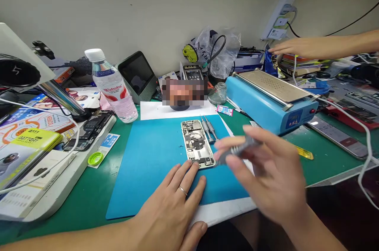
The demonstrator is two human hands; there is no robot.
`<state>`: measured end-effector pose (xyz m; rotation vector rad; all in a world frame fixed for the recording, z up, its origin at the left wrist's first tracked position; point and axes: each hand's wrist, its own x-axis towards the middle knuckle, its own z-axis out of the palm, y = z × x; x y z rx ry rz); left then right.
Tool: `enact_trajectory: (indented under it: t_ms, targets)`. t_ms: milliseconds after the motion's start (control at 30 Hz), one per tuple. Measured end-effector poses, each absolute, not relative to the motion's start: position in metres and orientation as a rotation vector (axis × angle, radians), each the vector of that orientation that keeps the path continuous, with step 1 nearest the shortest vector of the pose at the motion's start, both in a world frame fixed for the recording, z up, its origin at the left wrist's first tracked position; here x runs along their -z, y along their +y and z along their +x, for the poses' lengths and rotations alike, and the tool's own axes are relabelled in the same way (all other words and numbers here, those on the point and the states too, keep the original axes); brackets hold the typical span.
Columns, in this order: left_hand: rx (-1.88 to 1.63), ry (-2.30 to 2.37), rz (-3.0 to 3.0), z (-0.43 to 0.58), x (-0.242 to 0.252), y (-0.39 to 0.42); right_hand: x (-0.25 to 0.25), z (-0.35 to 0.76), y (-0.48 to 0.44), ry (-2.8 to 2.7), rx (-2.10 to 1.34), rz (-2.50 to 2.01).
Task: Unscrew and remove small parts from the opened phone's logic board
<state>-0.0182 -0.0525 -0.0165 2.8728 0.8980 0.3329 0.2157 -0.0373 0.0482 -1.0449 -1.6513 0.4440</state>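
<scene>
An opened smartphone (197, 140) lies on the blue mat (148, 156), its circuit boards and round charging coil exposed. My left hand (174, 199) rests palm down with fingers stretched out, the fingertips touching the phone's near edge. To the right, my right hand (272, 172) is raised and smeared by motion. It pinches a dark grey tool (241, 149) that looks like a small brush; the tool's end is blurred near the phone's lower right corner. Two grey screwdrivers (209, 127) lie just right of the phone.
A water bottle (114, 89) and piled boxes (32, 152) stand left. At the right are a blue heating plate machine (266, 99), a lit phone (337, 136) and another person's hand (299, 47). A glass jar (218, 93) stands behind the mat.
</scene>
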Motion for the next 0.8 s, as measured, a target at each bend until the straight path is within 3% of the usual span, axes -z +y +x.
enact_trajectory:
  t_ms: [267,800]
  targets:
    - [-0.253,0.925,2.820,-0.018,0.006,-0.055,0.002,0.233,0.011,-1.524,-0.455,-1.013]
    - [-0.248,0.932,2.777,-0.017,0.000,-0.056,0.009,0.233,0.002,-1.725,-0.459,-0.997]
